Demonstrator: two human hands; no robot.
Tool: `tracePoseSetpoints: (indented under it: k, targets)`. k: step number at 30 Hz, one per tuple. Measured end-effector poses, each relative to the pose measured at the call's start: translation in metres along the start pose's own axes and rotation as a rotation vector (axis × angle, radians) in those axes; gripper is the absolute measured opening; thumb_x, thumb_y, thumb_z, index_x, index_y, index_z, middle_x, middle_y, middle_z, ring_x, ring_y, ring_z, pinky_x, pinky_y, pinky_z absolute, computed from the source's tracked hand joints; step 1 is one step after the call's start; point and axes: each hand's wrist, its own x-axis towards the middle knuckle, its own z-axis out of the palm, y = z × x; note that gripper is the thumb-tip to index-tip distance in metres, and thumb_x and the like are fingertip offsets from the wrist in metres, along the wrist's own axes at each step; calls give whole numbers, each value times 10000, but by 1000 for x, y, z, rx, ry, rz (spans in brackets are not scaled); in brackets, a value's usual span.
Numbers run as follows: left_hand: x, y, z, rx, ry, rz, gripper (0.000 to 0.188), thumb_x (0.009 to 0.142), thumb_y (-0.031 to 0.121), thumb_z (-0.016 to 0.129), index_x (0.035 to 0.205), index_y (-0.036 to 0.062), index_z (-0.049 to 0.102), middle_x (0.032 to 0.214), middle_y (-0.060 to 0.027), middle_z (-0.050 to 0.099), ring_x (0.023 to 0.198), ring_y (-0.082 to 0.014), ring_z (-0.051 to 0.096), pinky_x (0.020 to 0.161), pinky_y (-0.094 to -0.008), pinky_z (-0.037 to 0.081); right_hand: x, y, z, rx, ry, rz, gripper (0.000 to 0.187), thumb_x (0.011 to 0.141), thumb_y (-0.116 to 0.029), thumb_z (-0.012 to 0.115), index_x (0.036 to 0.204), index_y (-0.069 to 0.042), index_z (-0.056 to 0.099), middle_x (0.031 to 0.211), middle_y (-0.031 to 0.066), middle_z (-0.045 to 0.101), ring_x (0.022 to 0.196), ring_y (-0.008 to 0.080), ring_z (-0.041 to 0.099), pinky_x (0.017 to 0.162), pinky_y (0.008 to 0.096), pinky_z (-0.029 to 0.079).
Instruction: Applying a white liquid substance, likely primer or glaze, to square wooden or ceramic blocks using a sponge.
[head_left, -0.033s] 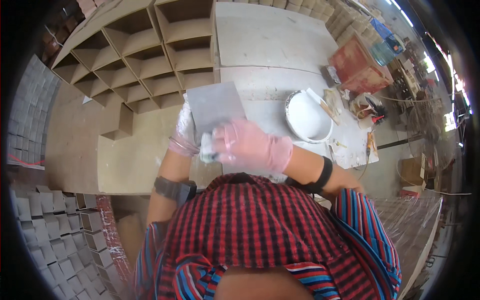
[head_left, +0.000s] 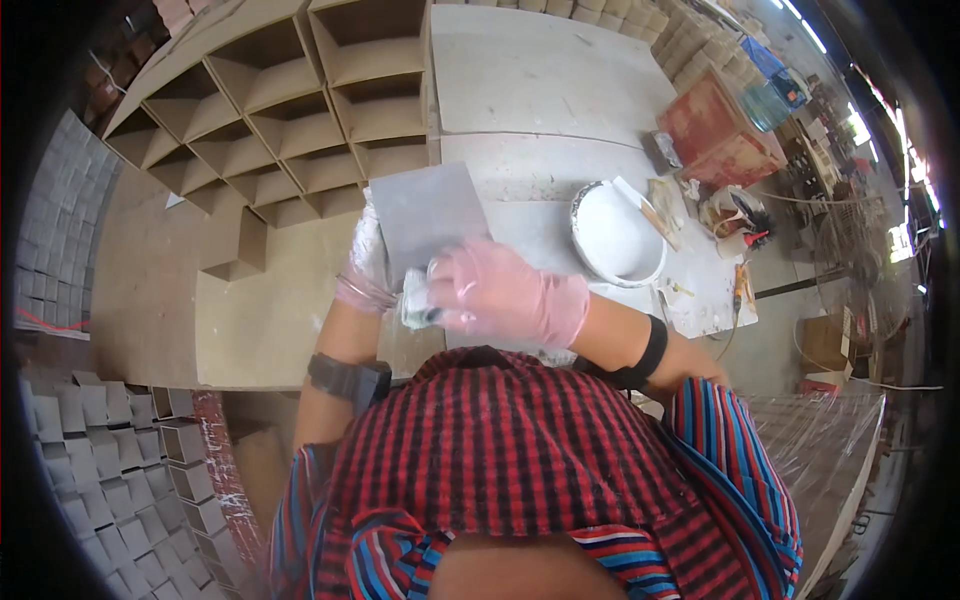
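Workshop; stacked grey boxes [head_left: 100, 470]; open brown boxes [head_left: 372, 62]; white-filled tub [head_left: 575, 232]; strip lights [head_left: 806, 28]

one wide, head-worn fisheye looks down at the worktable [head_left: 280, 325] from close above.

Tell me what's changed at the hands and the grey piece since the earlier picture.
Very little: the left hand and the grey piece have edged slightly to the left, while the right hand has shifted slightly to the right. No new grasp or release shows. The white bucket and the brown open boxes stayed as they were.
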Motion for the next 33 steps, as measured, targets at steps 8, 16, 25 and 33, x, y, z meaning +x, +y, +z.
tracePoseSetpoints:
  k: [8, 16, 25, 33]
  targets:
    - [2, -2, 0, 121, 108, 91, 464, 911, 423, 365, 1161, 47, 477, 1098, -87, 552, 954, -222, 559, 824, -350, 467, 14, 57, -30, -18, -9, 393, 199, 791, -229, 522, 960, -144, 583, 918, 65, 558, 901, 251, 545, 789, 351, 444]
    - [3, 1, -7, 47, 67, 121, 476, 898, 425, 400, 1171, 41, 466, 1111, -86, 545, 968, -223, 553, 838, -352, 462, -21, 21, -17, 189, -7, 157, 193, 797, -240, 532, 950, -136, 584, 880, 98, 557, 848, 264, 551, 744, 363, 450]
    - [10, -6, -11, 447, -17, 306, 451, 905, 387, 401, 1184, 37, 457, 1138, -94, 530, 1015, -231, 530, 874, -352, 438, -13, 48, -20, 108, -123, 344, 194, 802, -243, 520, 935, -118, 586, 876, 109, 549, 805, 300, 546, 724, 384, 451]
    - [2, 3, 5, -57, 87, 172, 397, 907, 319, 412, 1165, 23, 473, 1131, -96, 539, 1001, -230, 539, 861, -345, 445, -30, 31, -22, 177, 140, 452, 226, 747, -196, 569, 948, -92, 578, 868, 148, 547, 809, 316, 532, 717, 387, 447]
